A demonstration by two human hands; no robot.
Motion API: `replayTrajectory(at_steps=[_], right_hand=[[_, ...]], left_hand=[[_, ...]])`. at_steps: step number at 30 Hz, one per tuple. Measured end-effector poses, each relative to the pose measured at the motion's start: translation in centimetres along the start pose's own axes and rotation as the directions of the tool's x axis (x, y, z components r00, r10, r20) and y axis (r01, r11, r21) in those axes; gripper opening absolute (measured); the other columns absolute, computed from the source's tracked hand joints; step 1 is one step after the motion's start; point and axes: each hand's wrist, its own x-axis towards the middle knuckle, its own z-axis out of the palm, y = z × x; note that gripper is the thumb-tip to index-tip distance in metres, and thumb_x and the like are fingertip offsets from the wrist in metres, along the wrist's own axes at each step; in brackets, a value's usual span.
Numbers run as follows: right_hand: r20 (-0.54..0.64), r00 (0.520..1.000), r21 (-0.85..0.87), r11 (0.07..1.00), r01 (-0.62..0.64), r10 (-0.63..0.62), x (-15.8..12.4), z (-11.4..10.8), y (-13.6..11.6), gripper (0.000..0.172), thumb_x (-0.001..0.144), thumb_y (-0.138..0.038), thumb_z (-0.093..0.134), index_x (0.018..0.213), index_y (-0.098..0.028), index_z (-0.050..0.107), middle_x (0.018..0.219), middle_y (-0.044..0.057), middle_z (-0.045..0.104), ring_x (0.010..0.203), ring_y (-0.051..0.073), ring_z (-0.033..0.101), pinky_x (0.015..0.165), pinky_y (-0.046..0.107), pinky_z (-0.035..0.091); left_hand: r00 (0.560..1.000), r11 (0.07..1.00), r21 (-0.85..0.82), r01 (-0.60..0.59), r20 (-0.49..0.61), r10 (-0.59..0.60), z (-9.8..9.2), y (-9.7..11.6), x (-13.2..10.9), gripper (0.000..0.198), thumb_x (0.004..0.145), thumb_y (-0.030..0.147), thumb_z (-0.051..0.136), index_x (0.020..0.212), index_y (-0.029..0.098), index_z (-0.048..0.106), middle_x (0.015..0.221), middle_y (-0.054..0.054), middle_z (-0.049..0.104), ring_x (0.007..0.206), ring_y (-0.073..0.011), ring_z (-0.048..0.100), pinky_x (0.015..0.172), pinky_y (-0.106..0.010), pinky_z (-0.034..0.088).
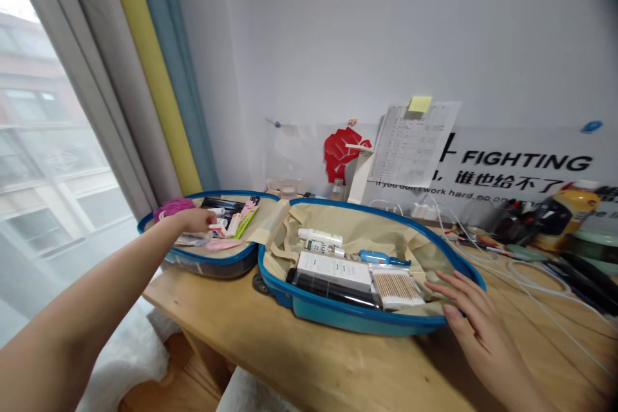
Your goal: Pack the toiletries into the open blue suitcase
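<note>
An open blue-rimmed suitcase (338,317) lies on the desk with both halves spread. My left hand (196,221) reaches into the left half, fingers curled down at small white-and-red packages (219,226); what they grip is hidden. Around it are a purple mesh bath puff (172,208), a black case (222,205), a pink-and-green packet (247,217) and a pale pink item (223,244). My right hand (476,315) rests open at the right half's near rim. That half contains white bottles (321,236), a blue bottle (379,257), a white box (333,270), a black item (333,290) and cotton swabs (396,288).
White cables (521,277) trail over the desk (309,360) at right, near a yellow-labelled bottle (570,215). Behind the suitcase stand a white lamp (360,174) and a clear glass bottle (338,190). Curtains (159,77) and a window flank the left side.
</note>
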Motion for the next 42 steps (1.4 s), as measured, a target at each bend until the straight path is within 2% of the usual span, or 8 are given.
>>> replayTrajectory(at_steps=[6,15,19,24,30,33,36,42], right_hand=[[-0.002,1.0,-0.004,1.0,-0.006,0.006,-0.2,0.1,0.1,0.038,0.091,-0.046,0.036,0.107,-0.027,0.066,0.118,0.007,0.064,0.12,0.028,0.051,0.093,0.049,0.046],[-0.001,1.0,-0.009,1.0,0.0,0.0,-0.2,0.1,0.0,0.037,0.092,-0.045,0.036,0.107,-0.027,0.065,0.117,0.007,0.064,0.119,0.028,0.051,0.092,0.049,0.047],[-0.015,1.0,-0.01,1.0,0.014,-0.014,-0.2,0.1,0.0,0.036,0.092,-0.045,0.037,0.107,-0.027,0.064,0.117,0.007,0.063,0.119,0.029,0.051,0.091,0.051,0.047],[-0.023,1.0,-0.001,1.0,0.003,-0.003,-0.2,0.3,0.0,0.038,0.092,-0.047,0.036,0.106,-0.026,0.065,0.116,0.007,0.064,0.119,0.029,0.051,0.091,0.051,0.046],[0.001,0.999,0.031,0.998,-0.05,0.05,-0.1,0.2,-0.1,0.041,0.09,-0.051,0.036,0.104,-0.026,0.066,0.116,0.007,0.064,0.12,0.028,0.051,0.095,0.05,0.045],[0.043,0.996,0.046,0.996,-0.079,0.077,0.0,-0.1,-0.3,0.043,0.09,-0.053,0.036,0.103,-0.026,0.067,0.117,0.008,0.064,0.119,0.029,0.051,0.095,0.051,0.044],[0.054,0.992,0.069,0.991,-0.117,0.113,0.1,-0.3,-0.7,0.045,0.089,-0.055,0.036,0.102,-0.026,0.068,0.118,0.008,0.064,0.12,0.029,0.05,0.096,0.052,0.044],[0.052,0.99,0.1,0.986,-0.137,0.132,0.0,-0.2,-0.9,0.043,0.09,-0.053,0.037,0.103,-0.026,0.067,0.12,0.008,0.063,0.123,0.029,0.048,0.097,0.052,0.043]], left_hand=[[0.989,0.988,0.05,-0.148,0.026,0.147,0.5,-0.4,0.5,0.037,0.07,0.028,0.052,0.103,0.021,0.068,0.108,-0.006,0.07,0.096,-0.0227,0.063,0.081,-0.026,0.045],[0.972,0.97,0.076,-0.23,-0.033,0.233,0.9,-1.6,0.0,0.033,0.081,0.033,0.046,0.102,0.02,0.067,0.11,-0.01,0.068,0.098,-0.0239,0.063,0.084,-0.027,0.043],[0.97,0.985,-0.151,-0.083,-0.238,0.046,0.7,-3.2,-1.1,0.032,0.078,0.047,0.047,0.087,0.022,0.066,0.089,-0.004,0.072,0.081,-0.0216,0.063,0.073,-0.025,0.043],[0.902,0.93,-0.367,0.029,-0.39,-0.183,-0.1,-4.3,-2.4,0.042,0.072,0.057,0.046,0.084,0.021,0.062,0.08,0.002,0.071,0.079,-0.0198,0.06,0.07,-0.024,0.043],[0.796,0.848,-0.528,-0.046,-0.532,-0.288,-2.2,-3.4,-3.0,0.06,0.077,0.073,0.033,0.091,0.018,0.052,0.088,0.001,0.069,0.086,-0.017,0.057,0.077,-0.024,0.045],[0.769,0.806,-0.575,-0.138,-0.576,-0.279,-4.1,-1.6,-2.3,0.056,0.084,0.067,0.028,0.104,0.018,0.046,0.097,0.001,0.067,0.089,-0.0141,0.057,0.08,-0.023,0.046],[0.736,0.777,-0.572,-0.265,-0.641,-0.221,-6.5,1.9,-1.4,0.047,0.086,0.057,0.035,0.105,0.016,0.048,0.096,0.0,0.065,0.086,-0.0131,0.056,0.082,-0.025,0.046],[0.718,0.708,-0.416,-0.57,-0.672,0.183,-10.4,14.6,-0.3,0.036,0.086,0.043,0.041,0.102,0.014,0.056,0.092,-0.002,0.064,0.084,-0.0169,0.058,0.082,-0.03,0.047]])
